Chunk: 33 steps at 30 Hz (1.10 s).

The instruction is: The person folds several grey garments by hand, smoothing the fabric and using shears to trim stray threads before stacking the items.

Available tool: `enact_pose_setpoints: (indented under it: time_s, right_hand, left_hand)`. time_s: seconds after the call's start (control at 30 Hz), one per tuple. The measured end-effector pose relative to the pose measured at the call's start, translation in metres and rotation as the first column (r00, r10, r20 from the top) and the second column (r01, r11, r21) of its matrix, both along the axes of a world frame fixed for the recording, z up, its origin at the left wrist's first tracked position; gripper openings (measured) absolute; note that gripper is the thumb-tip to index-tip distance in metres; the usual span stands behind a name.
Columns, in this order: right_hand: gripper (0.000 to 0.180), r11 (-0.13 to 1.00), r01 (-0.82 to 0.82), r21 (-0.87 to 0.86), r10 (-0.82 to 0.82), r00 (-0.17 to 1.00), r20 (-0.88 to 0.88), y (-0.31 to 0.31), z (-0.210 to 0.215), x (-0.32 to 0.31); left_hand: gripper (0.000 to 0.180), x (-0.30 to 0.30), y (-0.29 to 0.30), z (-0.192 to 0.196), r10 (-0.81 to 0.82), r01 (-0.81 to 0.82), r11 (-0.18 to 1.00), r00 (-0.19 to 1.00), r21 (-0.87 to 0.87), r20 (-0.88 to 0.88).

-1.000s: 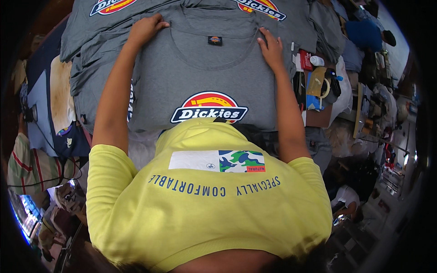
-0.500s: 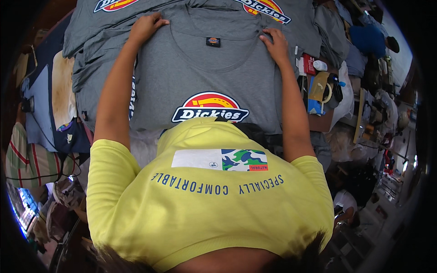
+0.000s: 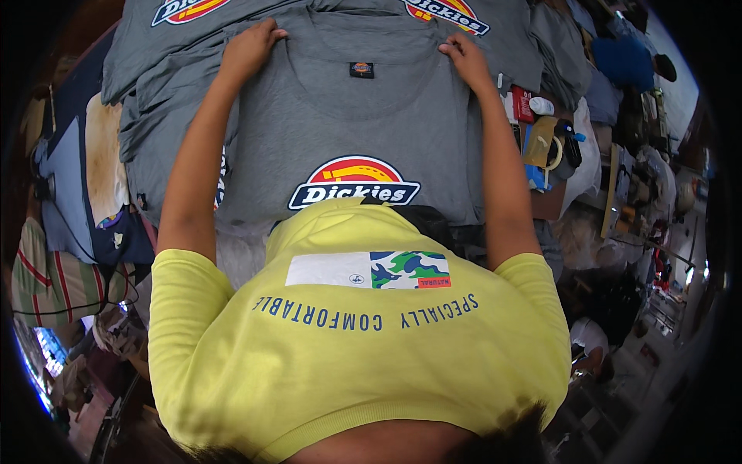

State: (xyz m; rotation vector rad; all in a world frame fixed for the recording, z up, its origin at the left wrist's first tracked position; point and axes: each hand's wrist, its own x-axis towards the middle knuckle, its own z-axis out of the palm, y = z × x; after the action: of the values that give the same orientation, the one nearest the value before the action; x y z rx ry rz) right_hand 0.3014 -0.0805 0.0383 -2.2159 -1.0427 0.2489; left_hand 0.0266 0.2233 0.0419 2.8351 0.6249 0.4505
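A grey T-shirt (image 3: 348, 116) lies flat in front of me, front up, with a round red, yellow and blue logo (image 3: 355, 182) on the chest and a small dark label (image 3: 361, 69) inside the neck. My left hand (image 3: 251, 48) grips the shirt's left shoulder with curled fingers. At the right shoulder seam, my right hand (image 3: 464, 58) grips the same way. Both arms are stretched out along the shirt's sides. My own yellow T-shirt (image 3: 355, 340) fills the lower picture and hides the grey shirt's hem.
More grey shirts with the same logo (image 3: 448, 11) lie beyond and under the top one, and others are piled at the left (image 3: 147, 116). Small clutter, a white bottle (image 3: 541, 104) and a red pack (image 3: 524, 100), sits to the right. Striped cloth (image 3: 46, 282) lies lower left.
Both hands stay on the shirt's shoulders. My right hand has slid slightly farther up toward the collar. The view has shifted a little.
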Motion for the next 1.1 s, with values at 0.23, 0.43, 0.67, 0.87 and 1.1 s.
enact_pose_setpoints:
  time_s: [0.23,0.43,0.67,0.87,1.1]
  right_hand:
    - [0.030,0.999,-0.049,0.009,0.047,0.992,0.120,0.000,-0.003,0.018]
    - [0.030,0.994,-0.087,-0.061,0.100,0.962,0.255,0.005,0.002,0.026]
    - [0.032,0.987,-0.038,-0.153,0.088,0.938,0.336,0.012,-0.007,0.029]
    - [0.035,0.978,-0.025,-0.207,0.079,0.963,0.258,0.011,0.003,0.025]
    - [0.032,0.977,-0.138,-0.165,0.130,0.990,-0.064,0.005,0.025,0.034]
  left_hand:
    - [0.036,0.003,0.018,-0.013,-0.067,0.062,0.978,0.998,0.198,0.018]
    - [0.033,0.008,0.032,0.000,-0.214,0.215,0.932,0.976,0.292,-0.035]
    - [0.031,0.019,0.049,-0.022,-0.231,0.257,0.903,0.966,0.345,-0.117]
    - [0.037,0.014,0.040,-0.010,-0.176,0.183,0.982,0.977,0.047,-0.123]
    - [0.029,-0.003,0.047,0.015,-0.265,0.276,0.771,0.958,-0.574,0.104]
